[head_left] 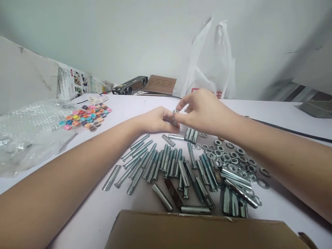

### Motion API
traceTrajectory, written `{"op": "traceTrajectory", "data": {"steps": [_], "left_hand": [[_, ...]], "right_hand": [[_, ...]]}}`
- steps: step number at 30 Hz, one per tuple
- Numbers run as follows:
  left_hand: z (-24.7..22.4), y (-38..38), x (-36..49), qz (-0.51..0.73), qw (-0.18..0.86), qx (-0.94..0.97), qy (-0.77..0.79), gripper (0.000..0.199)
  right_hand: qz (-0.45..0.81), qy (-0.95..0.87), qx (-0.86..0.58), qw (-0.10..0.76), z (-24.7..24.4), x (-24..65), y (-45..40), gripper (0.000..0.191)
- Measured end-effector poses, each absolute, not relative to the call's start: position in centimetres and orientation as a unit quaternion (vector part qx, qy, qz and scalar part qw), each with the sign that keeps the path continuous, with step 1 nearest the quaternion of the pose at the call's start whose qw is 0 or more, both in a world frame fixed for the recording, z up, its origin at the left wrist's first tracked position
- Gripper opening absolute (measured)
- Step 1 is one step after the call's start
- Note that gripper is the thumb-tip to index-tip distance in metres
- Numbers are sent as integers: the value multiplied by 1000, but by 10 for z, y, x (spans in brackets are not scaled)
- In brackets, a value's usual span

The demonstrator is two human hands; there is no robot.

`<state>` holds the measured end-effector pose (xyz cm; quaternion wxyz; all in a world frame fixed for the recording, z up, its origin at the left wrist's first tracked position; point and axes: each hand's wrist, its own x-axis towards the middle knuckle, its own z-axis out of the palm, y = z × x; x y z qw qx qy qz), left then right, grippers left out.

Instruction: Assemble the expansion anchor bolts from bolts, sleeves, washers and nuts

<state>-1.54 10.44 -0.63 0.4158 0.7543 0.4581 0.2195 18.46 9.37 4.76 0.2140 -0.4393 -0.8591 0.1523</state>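
Observation:
Over the far middle of the table, my left hand [157, 119] is closed around a metal expansion bolt [174, 121] held upright. At its top end, the thumb and finger of my right hand [203, 108] pinch a small nut [175, 111]. Much of the bolt is hidden by my fingers. Nearer to me lie many loose threaded bolts [151, 166] with flared ends. Slotted metal sleeves [162, 197] are mixed among them, some rusty. Below my right forearm, nuts and washers [227, 157] are spread in a heap.
A cardboard box [197, 231] stands at the near edge. On the left are clear plastic wrap [28, 128] and colourful small discs [88, 116]. Behind, a white plastic bag [210, 69], a black device [131, 84] and a brown slatted mat [162, 84] sit by the wall.

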Motion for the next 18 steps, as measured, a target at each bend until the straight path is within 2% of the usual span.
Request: {"op": "traceTrajectory", "data": {"steps": [11, 15, 18], "left_hand": [[-4, 103, -16, 215, 421, 751, 460, 27], [-5, 102, -16, 225, 428, 747, 456, 29], [-6, 101, -16, 236, 430, 741, 458, 27]], "right_hand": [[205, -850, -439, 209, 38, 185, 92, 31], [233, -830, -453, 226, 32, 184, 89, 45], [240, -851, -396, 248, 26, 186, 92, 52]]}}
